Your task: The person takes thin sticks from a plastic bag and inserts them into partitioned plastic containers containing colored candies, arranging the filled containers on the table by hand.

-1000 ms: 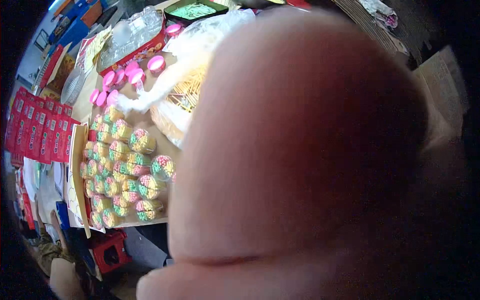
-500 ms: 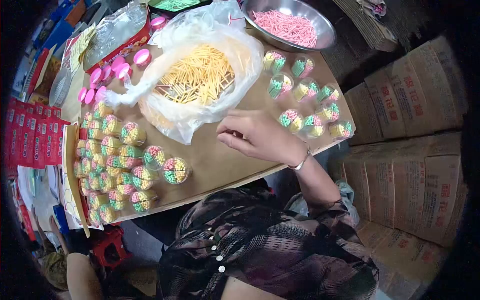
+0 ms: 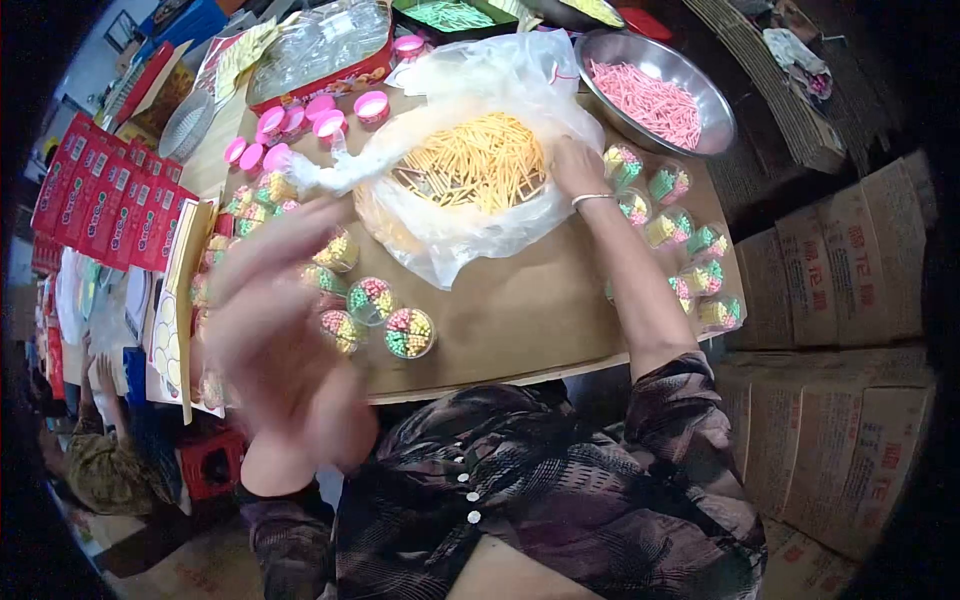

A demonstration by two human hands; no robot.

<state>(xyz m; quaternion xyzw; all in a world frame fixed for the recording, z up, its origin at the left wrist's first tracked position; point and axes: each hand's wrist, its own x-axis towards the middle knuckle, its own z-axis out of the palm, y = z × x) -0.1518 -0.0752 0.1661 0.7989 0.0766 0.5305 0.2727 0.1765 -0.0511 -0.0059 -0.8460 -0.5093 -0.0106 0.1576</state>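
Observation:
My left hand [image 3: 290, 320] is raised over the filled cups at the left, smeared by motion, so its fingers and anything in them are unclear. My right hand [image 3: 575, 165], with a bracelet at the wrist, is at the right rim of an open plastic bag [image 3: 440, 255]. Its fingertips are hidden, and I cannot tell whether they grip the rim. Short yellow sticks [image 3: 480, 160] fill the bag. Clear cups [image 3: 410, 333] packed with pink, green and yellow sticks stand at the left, partly behind my left hand. More filled cups [image 3: 668, 228] stand at the right.
A metal bowl of pink sticks [image 3: 650, 100] is at the back right, and a dark tray of green sticks [image 3: 450, 15] at the back. Pink lids [image 3: 330, 123] lie beyond the left cups. Cardboard boxes [image 3: 840, 270] are stacked at the right. Another person's arm [image 3: 105, 385] shows far left.
My right hand has moved away from me to the bag's right rim. My left hand has come into view over the left cups. The whole view has shifted.

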